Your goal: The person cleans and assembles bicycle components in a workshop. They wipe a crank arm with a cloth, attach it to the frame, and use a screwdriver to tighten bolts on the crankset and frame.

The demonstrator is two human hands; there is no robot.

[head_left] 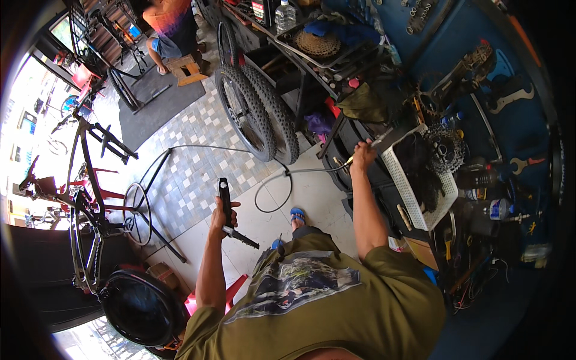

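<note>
My left hand point(221, 215) grips a long black metal part point(245, 239) with a silver piece on it, held upright and slanting above the floor. My right hand point(363, 156) is closed on a slim air blow gun point(379, 139) beside a white perforated basket point(431, 216). A grey hose point(318, 170) runs from that hand down to a loop over the floor. The basket holds a toothed cassette point(445, 153) and dark items.
Two tyred wheels point(276, 144) lean by a cluttered bench point(354, 78). A bike frame on a stand point(81, 216) stands left, with a black tub point(135, 306) below. Another person point(168, 27) is at the top, by a dark mat point(156, 114). Tools hang on the blue panel point(510, 129).
</note>
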